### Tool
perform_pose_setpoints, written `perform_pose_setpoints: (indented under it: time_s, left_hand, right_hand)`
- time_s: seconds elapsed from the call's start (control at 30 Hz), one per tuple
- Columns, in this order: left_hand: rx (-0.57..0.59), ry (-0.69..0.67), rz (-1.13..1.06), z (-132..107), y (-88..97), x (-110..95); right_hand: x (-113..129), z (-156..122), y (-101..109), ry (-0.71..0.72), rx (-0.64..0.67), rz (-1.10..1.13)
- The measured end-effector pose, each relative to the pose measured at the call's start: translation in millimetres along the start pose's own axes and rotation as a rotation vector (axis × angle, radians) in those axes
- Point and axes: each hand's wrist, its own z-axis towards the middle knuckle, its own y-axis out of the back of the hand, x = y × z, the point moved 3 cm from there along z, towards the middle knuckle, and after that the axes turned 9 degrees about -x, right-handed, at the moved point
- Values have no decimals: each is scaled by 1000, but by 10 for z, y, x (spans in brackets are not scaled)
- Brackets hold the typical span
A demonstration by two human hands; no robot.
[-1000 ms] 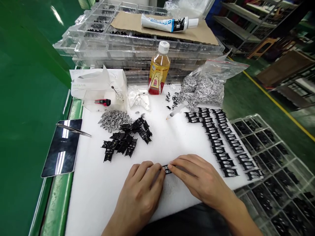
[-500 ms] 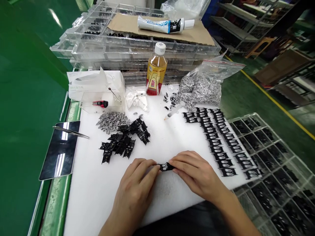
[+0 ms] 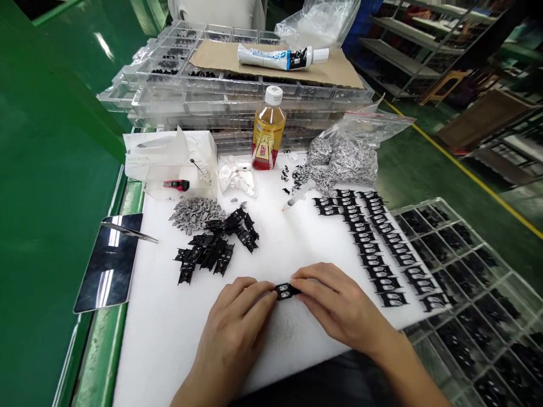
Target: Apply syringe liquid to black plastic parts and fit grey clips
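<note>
The black part (image 3: 287, 291) is now more fully exposed, its two pale windows uncovered between the left hand (image 3: 231, 333) and right hand (image 3: 339, 302). A white-clad torso (image 3: 214, 8) has been brought into view beyond the trays.

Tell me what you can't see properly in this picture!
From the head view:
The small black part: its ends are hidden by the left hand and right hand.
The person beyond the trays: cut off by the top edge.
The writing on the bottle: too small to read.
The stacked clear trays: the cardboard sheet hides part of them.
The clear tray at right: cut off by the right and bottom edges.
</note>
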Motion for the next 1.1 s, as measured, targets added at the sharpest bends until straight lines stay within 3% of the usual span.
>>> perform_pose_setpoints:
  time_s: [0.2, 0.43, 0.87, 1.1]
  left_hand:
    - [26, -131, 76, -34, 20, -42]
    - [71, -133, 107, 4, 5, -62]
    - [5, -212, 232, 4, 2, -94]
    - [-67, -226, 238, -4, 12, -130]
  right_hand:
    - [24, -137, -55, 109, -52, -44]
    - [44, -117, -40, -34, -82, -1]
    - [77, -89, -26, 226, -164, -117]
    - [-19, -83, -15, 117, -195, 13]
